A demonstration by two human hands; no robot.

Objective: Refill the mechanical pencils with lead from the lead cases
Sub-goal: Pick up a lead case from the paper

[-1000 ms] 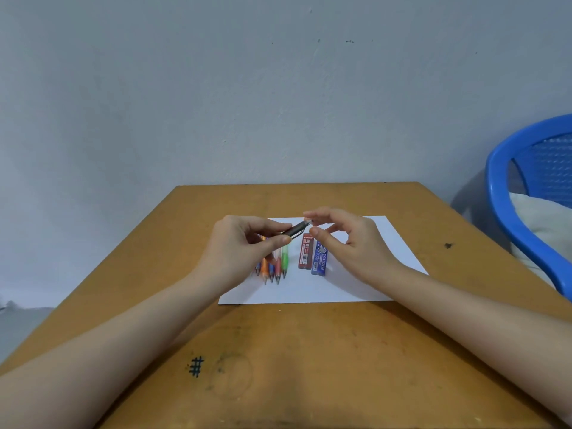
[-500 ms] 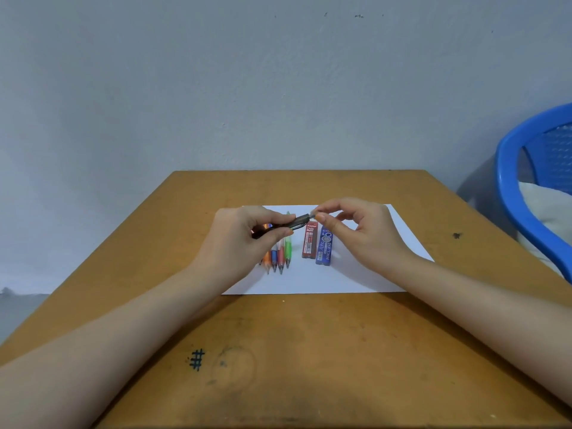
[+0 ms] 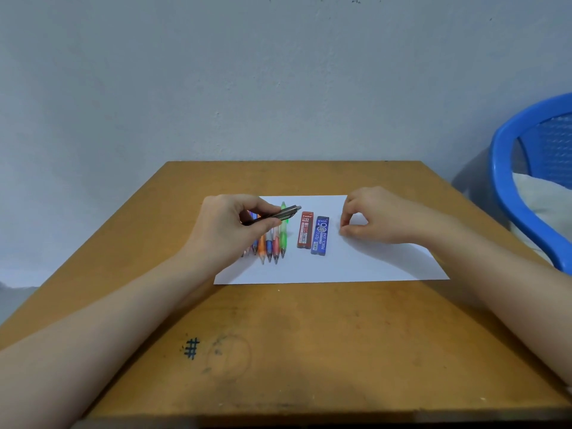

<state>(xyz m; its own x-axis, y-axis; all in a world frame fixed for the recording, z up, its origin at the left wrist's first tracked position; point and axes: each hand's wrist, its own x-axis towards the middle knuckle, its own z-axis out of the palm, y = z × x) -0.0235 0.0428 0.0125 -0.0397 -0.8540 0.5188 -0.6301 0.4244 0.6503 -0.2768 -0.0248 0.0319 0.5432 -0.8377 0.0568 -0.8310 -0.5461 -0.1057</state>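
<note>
My left hand (image 3: 229, 226) grips a dark grey mechanical pencil (image 3: 278, 213) above the white paper (image 3: 356, 264), its silver rear end pointing right. Under that hand lie several coloured mechanical pencils (image 3: 272, 243) side by side, tips toward me; the green one (image 3: 283, 233) is rightmost. To their right, a red lead case (image 3: 305, 229) and a blue lead case (image 3: 320, 235) lie flat on the paper. My right hand (image 3: 380, 216) hovers to the right of the cases, low over the paper. Its fingers are curled, thumb and forefinger tips together. I cannot make out anything between them.
The paper lies on a brown wooden table (image 3: 309, 351) with a pen-drawn hash mark (image 3: 192, 348) near the front. A grey wall stands behind. A blue plastic chair (image 3: 510, 168) with a white cushion (image 3: 538, 199) is close to the table's right side.
My right hand let go of the rear end of the grey pencil and moved right, past the lead cases. The left hand keeps its hold on the pencil.
</note>
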